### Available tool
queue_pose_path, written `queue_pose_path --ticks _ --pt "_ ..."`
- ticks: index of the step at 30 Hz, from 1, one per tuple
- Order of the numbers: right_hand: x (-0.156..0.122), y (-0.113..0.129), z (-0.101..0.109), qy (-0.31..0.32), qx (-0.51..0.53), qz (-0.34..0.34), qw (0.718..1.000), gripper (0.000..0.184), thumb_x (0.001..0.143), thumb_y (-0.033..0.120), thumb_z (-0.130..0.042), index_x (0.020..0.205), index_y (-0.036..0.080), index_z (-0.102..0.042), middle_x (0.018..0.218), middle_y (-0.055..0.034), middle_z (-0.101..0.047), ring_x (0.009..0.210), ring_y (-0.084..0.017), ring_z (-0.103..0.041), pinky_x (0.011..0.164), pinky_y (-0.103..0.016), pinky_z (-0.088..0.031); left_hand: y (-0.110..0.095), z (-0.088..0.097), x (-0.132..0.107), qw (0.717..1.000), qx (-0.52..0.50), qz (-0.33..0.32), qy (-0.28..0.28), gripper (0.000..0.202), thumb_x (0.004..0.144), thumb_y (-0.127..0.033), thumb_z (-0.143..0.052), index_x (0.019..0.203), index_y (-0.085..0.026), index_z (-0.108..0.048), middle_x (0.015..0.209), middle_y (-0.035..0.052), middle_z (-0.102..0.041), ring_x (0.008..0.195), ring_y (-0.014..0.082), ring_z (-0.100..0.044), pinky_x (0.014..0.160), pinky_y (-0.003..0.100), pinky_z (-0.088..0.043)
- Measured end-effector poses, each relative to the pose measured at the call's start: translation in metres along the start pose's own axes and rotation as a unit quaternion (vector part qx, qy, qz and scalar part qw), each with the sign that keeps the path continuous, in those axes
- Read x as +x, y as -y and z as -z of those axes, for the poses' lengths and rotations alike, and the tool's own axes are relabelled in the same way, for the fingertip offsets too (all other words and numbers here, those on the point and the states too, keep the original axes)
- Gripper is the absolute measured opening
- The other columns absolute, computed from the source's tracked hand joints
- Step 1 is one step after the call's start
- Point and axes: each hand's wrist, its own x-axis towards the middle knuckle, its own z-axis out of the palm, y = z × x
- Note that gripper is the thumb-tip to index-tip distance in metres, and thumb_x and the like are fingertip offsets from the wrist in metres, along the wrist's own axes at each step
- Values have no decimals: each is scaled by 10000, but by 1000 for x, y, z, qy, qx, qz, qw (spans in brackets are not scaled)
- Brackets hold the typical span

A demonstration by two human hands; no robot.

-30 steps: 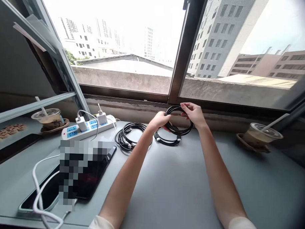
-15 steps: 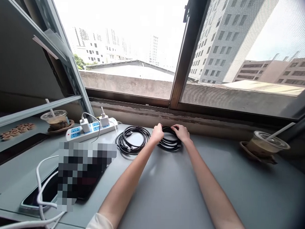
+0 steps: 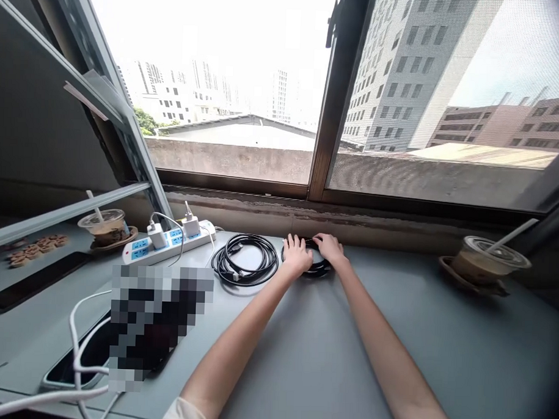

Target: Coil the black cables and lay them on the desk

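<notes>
My left hand (image 3: 297,255) lies over the left part of a coiled black cable (image 3: 317,271), its fingers spread and pointing toward the window. At the coil's right side, my right hand (image 3: 332,248) curls its fingers around the upper edge and grips it. Both hands cover much of this coil, which rests on the grey table (image 3: 311,345). Just to the left of it lies a second coiled black cable (image 3: 265,276), flat on the table, with connector ends showing inside its loops.
A white power strip (image 3: 168,243) with chargers plugged in stands at back left. Drink cups (image 3: 489,266) (image 3: 105,226) sit on coasters at either side. A dark phone (image 3: 36,280), white cables (image 3: 75,349) and a blurred-out device occupy the left. The window sill (image 3: 243,211) bounds the back.
My left hand has opened from a pinch and spread flat over the coil, shifting slightly right. My right hand stays at the coil's right edge. The view has moved slightly.
</notes>
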Motion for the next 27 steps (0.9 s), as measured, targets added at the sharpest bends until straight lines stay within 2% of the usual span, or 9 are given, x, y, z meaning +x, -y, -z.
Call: queue_pose_path --ticks 4,9,12,17,20,22,27 --pt "-1 3 -5 7 11 3 1000 286 904 319 -449 1109 175 -587 1169 -90 -547 1121 -229 -474 938 -453 -358 1 0 -1 1000 5 -3 11 609 885 -367 -231 1402 -44 -257 1487 162 -161 1374 307 -46 1098 453 -65" --pt "-2 3 6 -4 53 1 999 376 846 310 -514 1206 208 -542 1190 -129 -536 1132 -269 -478 918 -401 -381 3 7 -2 1000 -4 -12 10 612 880 -394 -289 1395 -65 -276 1474 171 -207 1366 321 -103 1087 460 -109" --pt "-2 1 28 -40 87 0 995 444 806 303 -558 1227 167 -520 1165 -142 -555 1118 -268 -492 926 -381 -384 2 17 -4 1000 -22 -10 -4 590 876 -391 -318 1369 -67 -328 1447 178 -275 1348 328 -175 1079 453 -133" --pt "-9 -1 80 -97 163 26 982 351 810 288 -541 1132 155 -586 967 -79 -655 912 -187 -602 846 -299 -444 2 51 -8 997 -63 -4 -53 528 875 -400 -320 1308 -114 -418 1376 157 -392 1306 286 -280 1055 417 -212" --pt "-23 0 110 -122 208 45 969 276 809 297 -533 1026 168 -645 906 -60 -675 826 -160 -628 765 -271 -478 9 79 -13 990 -97 -1 -101 486 871 -396 -332 1275 -155 -451 1299 134 -463 1237 250 -378 1021 391 -274" --pt "-33 0 126 -155 264 63 950 247 796 290 -545 960 157 -671 847 -62 -683 749 -150 -641 701 -257 -498 16 96 -18 974 -160 8 -162 416 850 -371 -390 1187 -169 -529 1215 122 -521 1162 243 -449 990 384 -313" --pt "-57 0 157 -278 362 114 882 207 761 290 -584 863 149 -696 707 -44 -673 569 -131 -625 563 -237 -514 36 129 -32 903 -300 -3 -308 282 810 -300 -440 961 -156 -629 1028 95 -601 868 185 -573 810 314 -438"
